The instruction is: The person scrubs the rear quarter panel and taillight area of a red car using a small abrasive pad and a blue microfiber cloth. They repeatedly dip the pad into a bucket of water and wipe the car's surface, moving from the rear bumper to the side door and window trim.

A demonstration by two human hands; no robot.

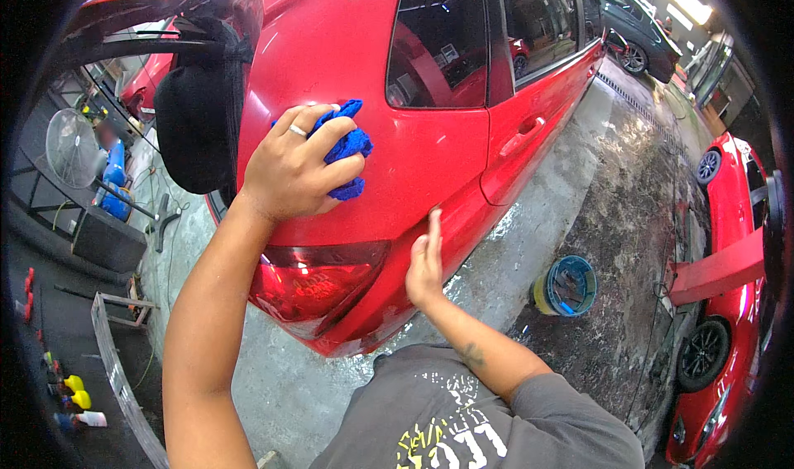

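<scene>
A crumpled blue microfibre cloth (348, 149) is bunched under the fingers of my left hand (298, 162), which presses it onto the rear quarter panel (428, 146) of a red car. A ring is on one finger. Lower and to the right, my right hand (427, 261) lies edge-on along the car's rear side near the bumper (388, 301), fingers straight and holding nothing. Between the two hands, below the cloth, is the red tail light (316, 276). Above them sits the dark rear side window (437, 47).
A blue-rimmed bucket (567, 286) with things inside stands on the wet floor. Behind it are a red lift post (719, 267) and another red car (732, 332). Leftward, a dark rounded panel (195, 128) hangs by the raised tailgate; a pedestal fan (75, 146) and metal frame (121, 376) stand beyond.
</scene>
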